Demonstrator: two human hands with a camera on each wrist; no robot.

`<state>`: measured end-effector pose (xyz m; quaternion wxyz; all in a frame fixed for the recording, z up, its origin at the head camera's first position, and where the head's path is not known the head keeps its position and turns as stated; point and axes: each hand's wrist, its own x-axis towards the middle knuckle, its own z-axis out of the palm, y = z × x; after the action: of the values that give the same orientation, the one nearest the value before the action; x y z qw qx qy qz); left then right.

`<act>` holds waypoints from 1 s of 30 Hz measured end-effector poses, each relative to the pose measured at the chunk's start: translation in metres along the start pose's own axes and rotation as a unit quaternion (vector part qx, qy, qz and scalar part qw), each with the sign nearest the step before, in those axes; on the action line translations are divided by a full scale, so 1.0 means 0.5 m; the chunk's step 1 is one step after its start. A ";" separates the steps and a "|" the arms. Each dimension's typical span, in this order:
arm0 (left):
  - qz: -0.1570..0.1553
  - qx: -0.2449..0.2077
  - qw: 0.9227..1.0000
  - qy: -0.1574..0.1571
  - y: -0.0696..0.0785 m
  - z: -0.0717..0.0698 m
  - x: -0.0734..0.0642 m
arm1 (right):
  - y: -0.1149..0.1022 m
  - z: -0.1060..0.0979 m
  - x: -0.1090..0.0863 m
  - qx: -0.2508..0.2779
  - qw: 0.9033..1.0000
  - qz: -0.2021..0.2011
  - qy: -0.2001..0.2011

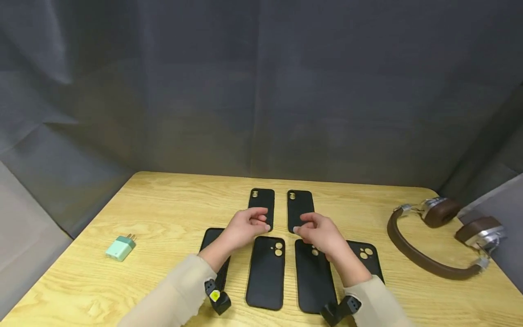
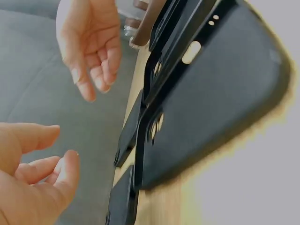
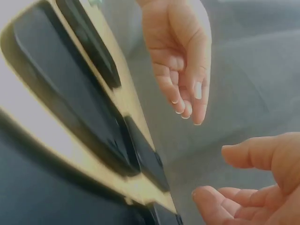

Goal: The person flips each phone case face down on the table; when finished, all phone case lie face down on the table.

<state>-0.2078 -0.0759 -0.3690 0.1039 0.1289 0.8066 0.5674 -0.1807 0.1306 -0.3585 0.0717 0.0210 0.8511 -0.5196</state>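
Observation:
My left hand (image 1: 248, 225) hovers over the table, fingers loosely bent and nothing held. Behind its fingers lies a black phone case (image 1: 265, 199) in the back row, partly hidden. The right hand (image 1: 320, 231) mirrors it, thumb and fingers apart, in front of the other back-row phone case (image 1: 300, 202). In the left wrist view a gap shows between the left thumb and fingers (image 2: 65, 176). Four-cornered black phone cases with camera holes make the front row: one (image 1: 265, 272) between the forearms, one (image 1: 314, 281) partly under the right hand, and others beside each forearm.
A mint-green plug adapter (image 1: 120, 248) lies at the table's left. Brown headphones (image 1: 425, 263) with silver fittings rest at the right edge. Dark grey cloth (image 1: 261, 91) hangs behind the wooden table (image 1: 171, 200). Small black cameras (image 1: 218, 299) are worn on the wrists.

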 end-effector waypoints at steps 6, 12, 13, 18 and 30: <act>-0.001 -0.003 1.000 0.016 -0.025 -0.061 -0.058 | -0.006 0.052 -0.031 0.052 0.998 -0.023 -0.027; -0.029 0.008 0.999 0.043 -0.061 -0.132 -0.114 | -0.020 0.107 -0.058 0.095 0.990 -0.018 -0.101; -0.035 0.012 0.998 0.050 -0.067 -0.142 -0.122 | -0.023 0.115 -0.061 0.101 0.988 -0.018 -0.114; -0.075 0.032 0.993 0.088 -0.093 -0.176 -0.153 | -0.035 0.156 -0.064 0.117 0.979 -0.024 -0.167; -0.133 0.055 0.982 0.123 -0.137 -0.180 -0.161 | -0.037 0.248 -0.059 0.125 0.972 -0.016 -0.198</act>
<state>-0.1660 -0.2043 -0.4017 0.0706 -0.0446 0.8534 0.5146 -0.1410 0.0134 -0.3938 0.2276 -0.0870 0.7487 -0.6165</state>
